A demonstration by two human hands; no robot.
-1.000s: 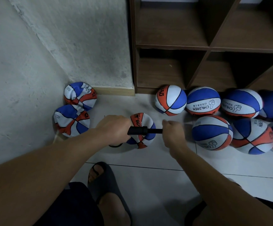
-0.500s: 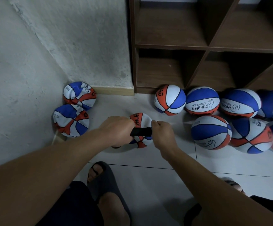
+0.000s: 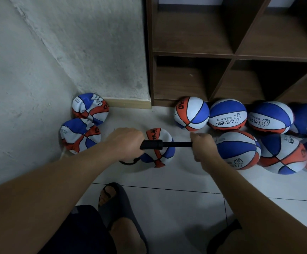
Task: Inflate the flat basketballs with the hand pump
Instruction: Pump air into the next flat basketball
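A black hand pump (image 3: 160,144) lies level across the middle, over a partly filled red, white and blue basketball (image 3: 161,156) on the floor. My left hand (image 3: 124,143) grips the pump's barrel. My right hand (image 3: 202,145) is closed on the handle, with the thin piston rod (image 3: 178,144) drawn out between the two hands. A short black hose (image 3: 128,162) loops below my left hand toward the ball. Two crumpled flat basketballs (image 3: 90,108) (image 3: 79,135) rest in the left corner against the wall.
Several round inflated balls (image 3: 228,114) crowd the floor at the right, in front of a dark wooden cube shelf (image 3: 231,54). Rough white walls close the left. My sandalled foot (image 3: 116,202) and knees are at the bottom, on white tiles.
My right hand pushed the handle in toward the barrel, then pulled it back out to the right, so the rod shows again. My left hand stayed on the barrel.
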